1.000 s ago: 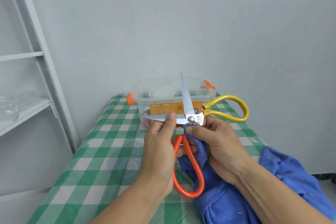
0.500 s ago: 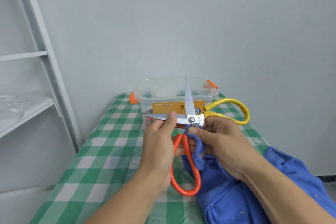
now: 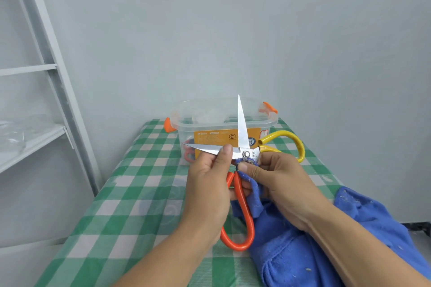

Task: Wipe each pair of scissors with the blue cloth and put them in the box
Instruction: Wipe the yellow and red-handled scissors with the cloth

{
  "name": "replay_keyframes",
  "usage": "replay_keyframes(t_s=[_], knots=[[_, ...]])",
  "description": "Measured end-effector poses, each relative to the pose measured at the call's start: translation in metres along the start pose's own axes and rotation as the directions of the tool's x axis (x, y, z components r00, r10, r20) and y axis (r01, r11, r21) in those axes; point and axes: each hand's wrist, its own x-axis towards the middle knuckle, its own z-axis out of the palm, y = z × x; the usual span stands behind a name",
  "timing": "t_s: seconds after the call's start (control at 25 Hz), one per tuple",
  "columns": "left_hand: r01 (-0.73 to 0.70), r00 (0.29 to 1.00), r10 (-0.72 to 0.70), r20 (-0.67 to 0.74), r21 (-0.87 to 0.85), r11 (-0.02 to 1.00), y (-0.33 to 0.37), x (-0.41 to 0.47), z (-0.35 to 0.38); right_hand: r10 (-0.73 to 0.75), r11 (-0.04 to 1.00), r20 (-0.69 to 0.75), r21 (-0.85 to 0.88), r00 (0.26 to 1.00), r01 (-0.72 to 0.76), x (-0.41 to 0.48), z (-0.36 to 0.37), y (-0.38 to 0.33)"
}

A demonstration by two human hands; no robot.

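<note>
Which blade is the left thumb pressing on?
The left-pointing blade, held level in front of the box; the left hand has its thumb on it. The other blade points straight up with no finger on it.

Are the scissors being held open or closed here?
Open. The scissors have blades spread wide from the pivot, one pointing up, one left; the orange and yellow handles splay apart too.

Bright, even, soft-shadowed light; wide-angle bending at edges.
</note>
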Motion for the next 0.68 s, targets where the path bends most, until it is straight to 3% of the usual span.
replay_keyframes(t_s=[0.2,0.4,0.56,0.68], knots=[[-0.020,1.000,0.020,0.017,0.027,0.999,-0.001,-0.001,0.003,-0.096,0.991,-0.010,-0.097,0.995,0.095,-0.002,0.001,0.000],[0.107,0.994,-0.106,0.030,-0.039,0.993,0.007,0.006,-0.005,-0.011,0.999,0.029,-0.035,0.999,0.013,-0.001,-0.006,-0.002],[0.097,0.995,-0.095,0.041,-0.052,0.994,0.009,0.007,-0.006,0.010,1.000,0.102,0.028,0.995,-0.013,-0.001,-0.008,-0.004],[0.057,0.998,-0.056,0.019,-0.032,0.998,0.004,0.005,-0.002,0.010,1.000,0.037,-0.026,0.999,-0.009,0.001,-0.003,-0.001]])
